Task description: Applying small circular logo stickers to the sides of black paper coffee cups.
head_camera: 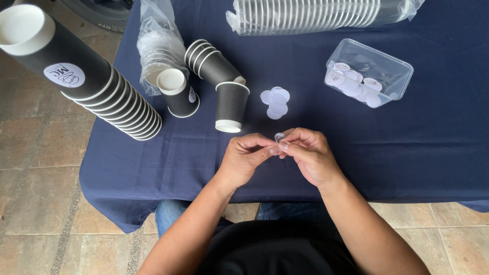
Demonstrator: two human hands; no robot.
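Both hands' fingers (272, 149) around round white sticker (278, 137)

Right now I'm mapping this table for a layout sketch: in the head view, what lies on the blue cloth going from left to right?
Long stack of black paper cups → upright black cup → upside-down black cup → small pile of round white stickers → clear plastic box of stickers.

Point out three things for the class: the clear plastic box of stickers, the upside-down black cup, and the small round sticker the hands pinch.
clear plastic box (392, 60): head view, on its near rim.
upside-down black cup (232, 106): head view, on its side wall.
small round sticker (278, 137): head view, on its top edge above the fingertips.
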